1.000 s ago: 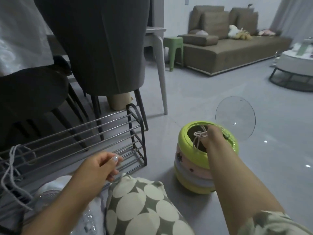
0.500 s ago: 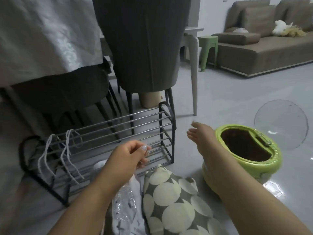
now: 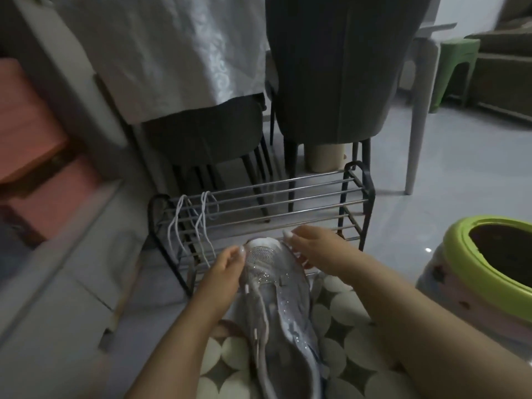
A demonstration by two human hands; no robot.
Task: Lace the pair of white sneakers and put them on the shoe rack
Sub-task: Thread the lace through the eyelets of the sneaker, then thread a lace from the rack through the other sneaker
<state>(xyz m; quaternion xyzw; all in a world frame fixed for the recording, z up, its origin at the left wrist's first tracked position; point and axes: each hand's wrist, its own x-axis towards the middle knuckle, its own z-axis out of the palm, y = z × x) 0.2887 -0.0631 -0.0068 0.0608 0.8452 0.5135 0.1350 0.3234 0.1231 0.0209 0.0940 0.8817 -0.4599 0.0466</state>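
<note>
Shoe rack (image 3: 288, 194) behind; left hand (image 3: 227, 266), right hand (image 3: 311, 246) flank sneaker (image 3: 276, 298) toe.

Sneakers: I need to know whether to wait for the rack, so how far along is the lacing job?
Early. Done: nothing on the shoe rack but loose laces draped over its top bars. In hand: one white sneaker lies on the lap, left hand pinching at its lace area, right hand at its toe. Left: finishing this lacing, the second sneaker (not visible), then racking both.
</note>
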